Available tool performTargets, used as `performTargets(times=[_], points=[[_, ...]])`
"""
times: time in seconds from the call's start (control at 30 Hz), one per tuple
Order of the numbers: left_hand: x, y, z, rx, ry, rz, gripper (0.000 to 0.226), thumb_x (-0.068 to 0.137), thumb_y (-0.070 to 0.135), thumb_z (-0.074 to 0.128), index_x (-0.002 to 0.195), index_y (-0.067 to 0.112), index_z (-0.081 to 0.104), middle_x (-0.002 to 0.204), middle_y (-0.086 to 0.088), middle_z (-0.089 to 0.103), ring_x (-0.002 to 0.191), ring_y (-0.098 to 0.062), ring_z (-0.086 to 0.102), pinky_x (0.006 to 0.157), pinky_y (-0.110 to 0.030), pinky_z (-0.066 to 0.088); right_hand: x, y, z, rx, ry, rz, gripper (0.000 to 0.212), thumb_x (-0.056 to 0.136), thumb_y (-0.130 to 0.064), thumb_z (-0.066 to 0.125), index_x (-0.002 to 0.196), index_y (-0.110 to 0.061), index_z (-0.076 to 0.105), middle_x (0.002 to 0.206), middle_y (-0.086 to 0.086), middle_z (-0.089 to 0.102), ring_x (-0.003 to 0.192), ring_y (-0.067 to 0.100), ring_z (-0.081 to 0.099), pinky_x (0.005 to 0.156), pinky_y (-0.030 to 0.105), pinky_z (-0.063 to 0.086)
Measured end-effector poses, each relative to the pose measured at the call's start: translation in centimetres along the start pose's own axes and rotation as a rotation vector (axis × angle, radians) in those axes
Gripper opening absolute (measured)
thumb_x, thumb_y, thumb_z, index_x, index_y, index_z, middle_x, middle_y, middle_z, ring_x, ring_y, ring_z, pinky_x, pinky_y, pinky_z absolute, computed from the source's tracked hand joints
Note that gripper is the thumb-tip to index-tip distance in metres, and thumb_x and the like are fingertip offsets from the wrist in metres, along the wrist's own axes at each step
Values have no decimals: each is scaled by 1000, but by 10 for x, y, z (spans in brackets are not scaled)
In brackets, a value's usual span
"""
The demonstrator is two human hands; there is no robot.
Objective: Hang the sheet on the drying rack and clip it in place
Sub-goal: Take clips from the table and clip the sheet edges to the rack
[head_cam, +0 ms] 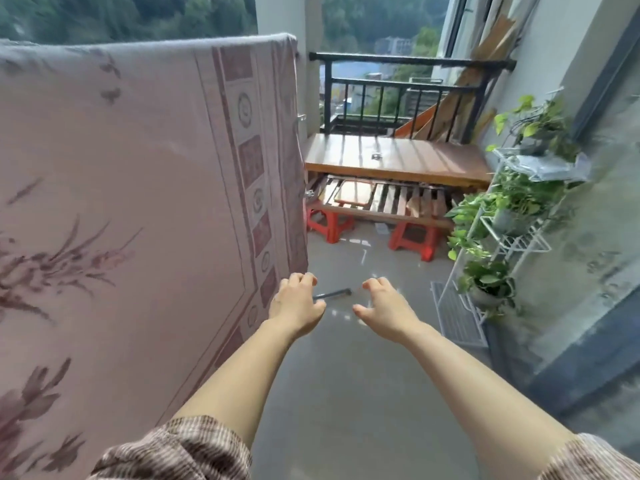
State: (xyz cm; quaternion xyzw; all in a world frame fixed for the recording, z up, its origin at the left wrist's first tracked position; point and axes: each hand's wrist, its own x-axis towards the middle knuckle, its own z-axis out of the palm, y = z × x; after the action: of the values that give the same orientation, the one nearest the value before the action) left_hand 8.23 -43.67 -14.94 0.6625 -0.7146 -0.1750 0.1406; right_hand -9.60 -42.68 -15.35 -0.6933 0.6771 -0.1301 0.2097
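A pink sheet (138,185) with a floral print and a patterned border hangs over a rail on the left, draped from the top edge down past the frame's bottom. The rack beneath is hidden apart from small metal parts (302,117) at the sheet's right edge. My left hand (297,306) is stretched out just right of the sheet's lower border, fingers curled and apart, holding nothing. My right hand (382,306) hovers beside it over the floor, fingers spread, empty. No clip is visible.
A dark metal bar (334,293) lies on the grey floor beyond my hands. Ahead stand a wooden table (394,157) on red stools (329,220), and a black balcony railing (408,64). A white plant stand (502,237) with potted plants lines the right wall.
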Motion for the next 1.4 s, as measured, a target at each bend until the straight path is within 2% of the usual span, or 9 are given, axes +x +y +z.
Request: performTargets(times=[0.17, 0.33, 0.53, 0.7, 0.9, 1.17, 1.23, 1.4], points=[[131, 49, 20, 41, -85, 94, 49, 85, 29, 51, 132, 16, 43, 140, -6, 41, 129, -27, 36, 103, -39, 38, 107, 54, -37, -11, 18, 100, 55, 88, -36, 57, 134, -10, 42, 134, 9, 45, 125, 27, 45, 103, 37, 39], [273, 102, 55, 92, -96, 187, 53, 86, 30, 52, 135, 15, 41, 143, -6, 38, 130, -27, 35, 102, -39, 36, 230, 118, -75, -47, 67, 137, 54, 88, -37, 56, 133, -10, 42, 133, 10, 46, 126, 28, 42, 103, 40, 38], [446, 170, 96, 149, -150, 173, 53, 86, 34, 51, 134, 16, 40, 141, -8, 39, 128, -29, 37, 100, -42, 39, 383, 209, -132, -153, 49, 162, 56, 88, -40, 55, 134, -11, 42, 131, 12, 46, 124, 31, 43, 101, 44, 39], [575, 211, 106, 164, -137, 174, 53, 86, 34, 51, 134, 15, 40, 140, -8, 39, 127, -29, 37, 100, -43, 40, 507, 256, -179, -215, 29, 179, 54, 89, -40, 54, 133, -12, 43, 132, 11, 47, 125, 30, 43, 100, 44, 41], [722, 230, 128, 239, -157, 132, 51, 85, 33, 49, 132, 15, 41, 139, -10, 40, 126, -30, 38, 97, -43, 41, 656, 294, -205, -233, -11, 156, 49, 88, -39, 53, 130, -13, 45, 129, 9, 49, 123, 29, 44, 98, 42, 40], [947, 238, 155, 217, -181, 74, 49, 87, 33, 50, 131, 15, 40, 135, -10, 43, 127, -30, 38, 98, -43, 40, 885, 337, -222, -211, -71, 149, 50, 89, -39, 53, 131, -12, 43, 133, 10, 47, 127, 30, 40, 98, 42, 37], [994, 238, 161, 195, -196, 45, 47, 87, 33, 50, 129, 13, 43, 135, -10, 43, 127, -31, 39, 100, -42, 40, 933, 347, -225, -213, -99, 148, 49, 90, -39, 52, 130, -12, 43, 132, 10, 47, 127, 30, 41, 98, 42, 37], [1085, 238, 180, 161, -269, -26, 54, 87, 31, 50, 136, 11, 38, 141, -13, 38, 130, -31, 36, 105, -41, 38, 1040, 372, -229, -219, -194, 145, 53, 90, -39, 51, 135, -13, 42, 138, 10, 45, 130, 29, 40, 102, 42, 37]])
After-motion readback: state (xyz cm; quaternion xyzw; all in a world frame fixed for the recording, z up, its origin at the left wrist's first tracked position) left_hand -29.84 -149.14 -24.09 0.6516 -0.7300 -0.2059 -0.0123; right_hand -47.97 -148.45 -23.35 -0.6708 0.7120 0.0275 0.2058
